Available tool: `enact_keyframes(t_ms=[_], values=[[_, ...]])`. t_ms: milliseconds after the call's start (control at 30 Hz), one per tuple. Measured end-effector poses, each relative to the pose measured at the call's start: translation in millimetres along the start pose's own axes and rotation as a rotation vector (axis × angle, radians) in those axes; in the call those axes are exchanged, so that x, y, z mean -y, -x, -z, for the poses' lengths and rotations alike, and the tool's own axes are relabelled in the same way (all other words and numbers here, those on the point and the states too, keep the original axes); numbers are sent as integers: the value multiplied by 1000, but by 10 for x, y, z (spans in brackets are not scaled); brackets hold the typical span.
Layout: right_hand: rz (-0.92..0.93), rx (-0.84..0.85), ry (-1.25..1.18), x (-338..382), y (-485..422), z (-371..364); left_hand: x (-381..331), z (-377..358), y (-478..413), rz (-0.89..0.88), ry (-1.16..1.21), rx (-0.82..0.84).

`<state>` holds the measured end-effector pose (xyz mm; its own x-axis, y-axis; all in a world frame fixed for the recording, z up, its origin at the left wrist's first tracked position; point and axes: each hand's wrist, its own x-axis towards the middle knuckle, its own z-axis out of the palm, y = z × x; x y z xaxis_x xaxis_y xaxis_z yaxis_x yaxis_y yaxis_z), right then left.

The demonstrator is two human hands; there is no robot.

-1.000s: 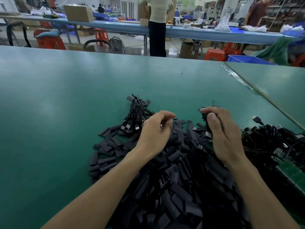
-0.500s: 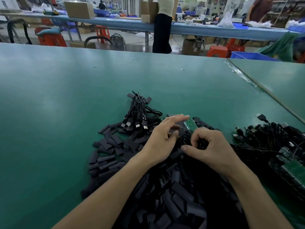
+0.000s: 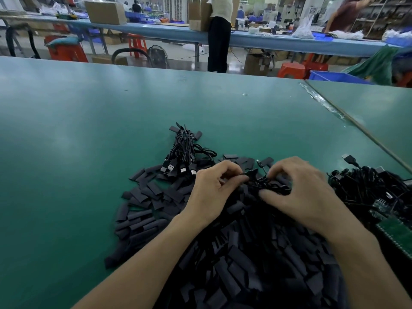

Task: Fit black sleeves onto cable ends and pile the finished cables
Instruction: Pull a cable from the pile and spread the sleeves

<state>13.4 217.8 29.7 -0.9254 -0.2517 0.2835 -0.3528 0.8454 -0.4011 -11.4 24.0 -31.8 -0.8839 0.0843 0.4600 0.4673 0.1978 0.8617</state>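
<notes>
— What are the hands doing?
— They're close together over the far edge of the heap of black sleeves (image 3: 234, 264). The left hand (image 3: 214, 188) pinches the end of a black cable (image 3: 270, 186), and the right hand (image 3: 298, 192) curls its fingers round that cable just beside it.
— And the other cables?
— A bundle (image 3: 184, 150) lies just beyond the left hand on the green table (image 3: 89, 152). A loose tangle (image 3: 365, 188) sits at the right.

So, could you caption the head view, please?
Left hand and right hand pinch a cable over the sleeve pile.
</notes>
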Motion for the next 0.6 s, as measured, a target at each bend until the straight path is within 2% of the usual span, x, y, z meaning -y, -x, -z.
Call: enact_keyframes(t_ms=[67,167,300,600], values=[[13,-57,-243,77,-37,-88,-10,10,-16,58,111,16],[-4,-86,-421,103,-153,-272,-6,52,-23,174,234,82],[-54,-43,-720,44,-224,-473,23,124,-36,283,318,127],[-70,171,-859,3,-340,-514,30,151,-48,343,378,169]])
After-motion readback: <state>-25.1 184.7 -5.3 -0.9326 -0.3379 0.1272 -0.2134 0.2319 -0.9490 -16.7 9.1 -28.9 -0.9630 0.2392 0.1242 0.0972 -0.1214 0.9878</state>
